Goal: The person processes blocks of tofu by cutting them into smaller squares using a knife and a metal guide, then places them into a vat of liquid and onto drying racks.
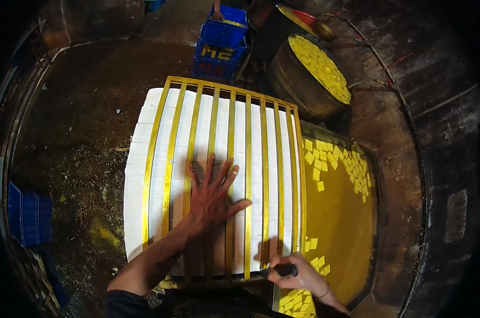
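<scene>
A slatted yellow frame lies over a broad white slab that looks like tofu, with faint cross lines on its surface. My left hand rests flat on the slats near the middle, fingers spread. At the near right corner of the frame, my right hand is closed around the dark handle of a knife. Its blade is mostly hidden, pointing left along the slab's near edge. Right of the slab, yellow square pieces sit in a vat of yellow liquid.
A large round drum heaped with yellow pieces stands at the far right. Beyond the slab are stacked blue crates, with another person's hand on the top one. A blue crate stands on the wet floor at left.
</scene>
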`<action>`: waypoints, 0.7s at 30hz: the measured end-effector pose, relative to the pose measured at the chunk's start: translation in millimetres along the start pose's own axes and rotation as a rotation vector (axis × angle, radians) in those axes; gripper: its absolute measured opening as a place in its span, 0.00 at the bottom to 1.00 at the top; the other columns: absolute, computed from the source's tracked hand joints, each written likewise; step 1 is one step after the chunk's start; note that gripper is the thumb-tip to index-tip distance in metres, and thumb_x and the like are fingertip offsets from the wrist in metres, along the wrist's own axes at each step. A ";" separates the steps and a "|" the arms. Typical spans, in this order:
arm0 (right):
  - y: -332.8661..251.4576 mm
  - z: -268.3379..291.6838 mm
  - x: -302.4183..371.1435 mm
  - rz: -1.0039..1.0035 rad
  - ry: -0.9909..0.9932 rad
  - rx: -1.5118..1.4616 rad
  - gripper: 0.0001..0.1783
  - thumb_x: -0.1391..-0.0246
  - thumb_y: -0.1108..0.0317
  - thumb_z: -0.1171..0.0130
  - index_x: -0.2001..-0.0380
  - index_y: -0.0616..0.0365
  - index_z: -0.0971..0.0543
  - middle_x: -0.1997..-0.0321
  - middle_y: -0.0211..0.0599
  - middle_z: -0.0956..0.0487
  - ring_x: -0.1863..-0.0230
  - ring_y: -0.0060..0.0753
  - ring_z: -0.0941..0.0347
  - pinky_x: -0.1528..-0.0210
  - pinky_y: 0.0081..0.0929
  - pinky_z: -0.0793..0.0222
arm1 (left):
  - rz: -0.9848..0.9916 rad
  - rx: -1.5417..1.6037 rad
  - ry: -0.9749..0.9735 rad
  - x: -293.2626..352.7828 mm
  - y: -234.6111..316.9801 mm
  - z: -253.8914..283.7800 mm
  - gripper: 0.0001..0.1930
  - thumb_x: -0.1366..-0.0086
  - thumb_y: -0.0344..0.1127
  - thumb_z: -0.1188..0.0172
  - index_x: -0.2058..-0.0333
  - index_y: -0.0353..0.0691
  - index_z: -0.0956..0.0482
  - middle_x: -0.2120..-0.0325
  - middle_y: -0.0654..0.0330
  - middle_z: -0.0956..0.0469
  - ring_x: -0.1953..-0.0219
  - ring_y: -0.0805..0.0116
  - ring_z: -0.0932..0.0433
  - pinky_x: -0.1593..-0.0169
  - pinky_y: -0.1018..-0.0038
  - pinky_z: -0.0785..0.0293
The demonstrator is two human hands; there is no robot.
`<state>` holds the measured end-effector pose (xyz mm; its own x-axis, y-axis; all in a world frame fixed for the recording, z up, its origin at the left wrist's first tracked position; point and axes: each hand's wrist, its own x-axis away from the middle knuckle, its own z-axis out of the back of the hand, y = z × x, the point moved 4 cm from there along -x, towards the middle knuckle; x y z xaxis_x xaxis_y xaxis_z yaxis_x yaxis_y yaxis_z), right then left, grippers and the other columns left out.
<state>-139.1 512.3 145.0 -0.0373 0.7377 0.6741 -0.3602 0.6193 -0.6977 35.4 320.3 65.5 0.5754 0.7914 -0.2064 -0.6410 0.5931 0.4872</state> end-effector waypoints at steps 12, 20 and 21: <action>-211.4 113.6 -228.8 0.858 0.807 0.689 0.11 0.49 0.66 0.43 0.74 0.64 0.26 0.82 0.51 0.27 0.82 0.47 0.28 0.75 0.37 0.32 | 0.234 -0.154 0.066 2.2 -154.0 59.4 0.27 0.29 0.39 0.58 0.35 0.35 0.42 0.32 0.51 0.48 0.29 0.46 0.54 0.29 0.48 0.60; -47.4 -56.6 -14.4 0.126 0.008 0.233 0.07 0.52 0.69 0.38 0.77 0.58 0.25 0.76 0.29 0.24 0.72 0.21 0.27 0.66 0.21 0.31 | 0.220 -0.260 0.085 13.9 -170.0 62.3 0.27 0.31 0.35 0.56 0.35 0.34 0.42 0.32 0.53 0.46 0.29 0.50 0.53 0.29 0.45 0.65; -57.6 -59.5 -1.1 0.081 -0.034 0.381 0.07 0.55 0.70 0.37 0.77 0.58 0.27 0.74 0.27 0.24 0.71 0.20 0.28 0.66 0.20 0.32 | 0.215 -0.266 0.080 11.8 -167.7 60.1 0.27 0.31 0.35 0.56 0.35 0.34 0.42 0.32 0.53 0.46 0.29 0.50 0.54 0.29 0.44 0.65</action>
<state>-62.8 491.8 170.0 -0.1083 0.7669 0.6326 -0.6747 0.4106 -0.6133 180.3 221.3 32.4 0.3777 0.9053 -0.1942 -0.8592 0.4208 0.2910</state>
